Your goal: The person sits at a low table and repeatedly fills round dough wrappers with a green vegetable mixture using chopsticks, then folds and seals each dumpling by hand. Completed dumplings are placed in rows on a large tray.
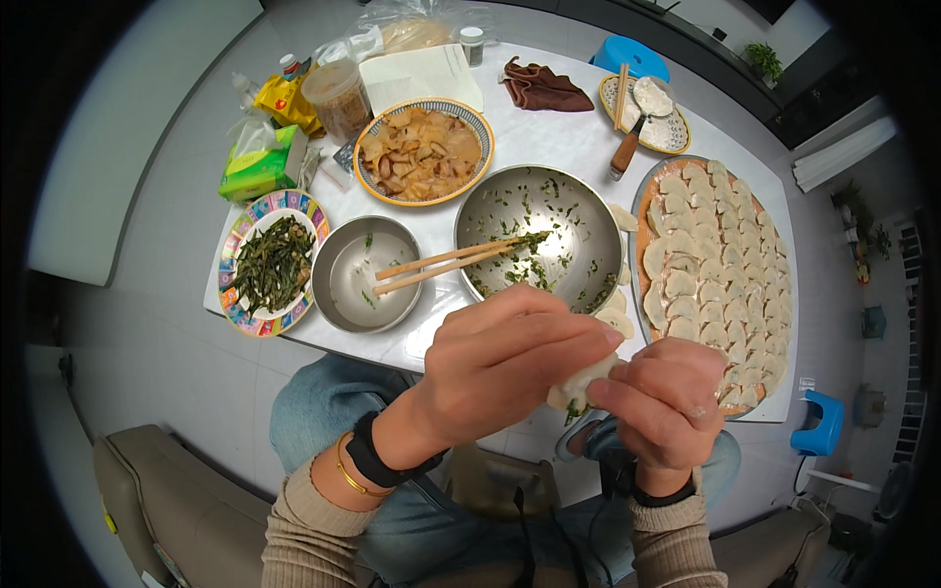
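Between my two hands, above my lap at the table's near edge, is a folded dumpling [586, 382] with green filling showing at its lower end. My left hand [507, 356] grips its upper side, fingers stretched over it. The fingertips of my right hand [665, 400] pinch its edge from the other side. Just beyond my hands is a large steel bowl [581, 213] with scraps of chopped green filling. Wooden chopsticks [448, 263] span from it to a smaller steel bowl [345, 294] holding clear liquid. A few dumpling wrappers [616, 321] lie partly hidden beside the large bowl.
At right, a round board [642, 220] carries many rows of dumplings. Behind it a plate [682, 140] holds flour and a wooden-handled tool [626, 153]. A cooked dish [423, 154], a plate of green beans [272, 264], a tissue pack [261, 165] and a brown cloth [544, 87] stand around.
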Motion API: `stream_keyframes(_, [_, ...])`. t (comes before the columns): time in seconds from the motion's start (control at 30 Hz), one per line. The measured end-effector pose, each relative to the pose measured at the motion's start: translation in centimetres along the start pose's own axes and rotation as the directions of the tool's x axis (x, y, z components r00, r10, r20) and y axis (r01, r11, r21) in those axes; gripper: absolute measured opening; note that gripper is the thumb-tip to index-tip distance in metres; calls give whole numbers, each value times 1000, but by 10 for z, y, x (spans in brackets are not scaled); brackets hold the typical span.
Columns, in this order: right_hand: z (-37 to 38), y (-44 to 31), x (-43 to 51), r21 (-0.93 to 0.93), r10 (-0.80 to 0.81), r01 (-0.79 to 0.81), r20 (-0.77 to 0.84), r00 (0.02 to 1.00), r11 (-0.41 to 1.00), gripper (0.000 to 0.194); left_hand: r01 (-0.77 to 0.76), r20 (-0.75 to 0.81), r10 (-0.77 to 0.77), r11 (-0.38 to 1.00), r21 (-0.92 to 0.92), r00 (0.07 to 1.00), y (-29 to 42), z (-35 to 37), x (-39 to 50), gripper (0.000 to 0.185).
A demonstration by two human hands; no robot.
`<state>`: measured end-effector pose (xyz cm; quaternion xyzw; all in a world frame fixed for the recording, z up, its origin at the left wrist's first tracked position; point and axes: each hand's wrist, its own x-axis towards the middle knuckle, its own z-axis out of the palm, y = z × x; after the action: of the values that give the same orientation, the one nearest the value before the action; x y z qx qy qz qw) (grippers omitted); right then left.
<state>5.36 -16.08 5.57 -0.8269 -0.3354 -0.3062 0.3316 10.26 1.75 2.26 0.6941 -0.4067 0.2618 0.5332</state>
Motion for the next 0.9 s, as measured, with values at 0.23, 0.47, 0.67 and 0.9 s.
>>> stream_keyframes(0.23, [10, -2, -4, 118, 163, -143, -178, 970, 983, 39, 20, 5, -19, 997, -81, 1000, 6, -3, 2, 31])
stream_keyframes(0.47, [1, 0, -10, 23, 67, -66, -34, 997, 998, 37, 89, 17, -88, 990, -113, 996, 5, 4, -4, 36])
stream_keyframes(0.67, [5, 2, -6, 4, 16, -16, -11, 1000, 1000, 39, 122, 32, -119, 984, -126, 992, 3, 6, -5, 42])
stream_keyframes(0.9, [19, 1, -8, 126, 207, -179, -271, 940, 976, 33, 170, -10, -177, 959, -226, 984, 8, 10, -4, 39])
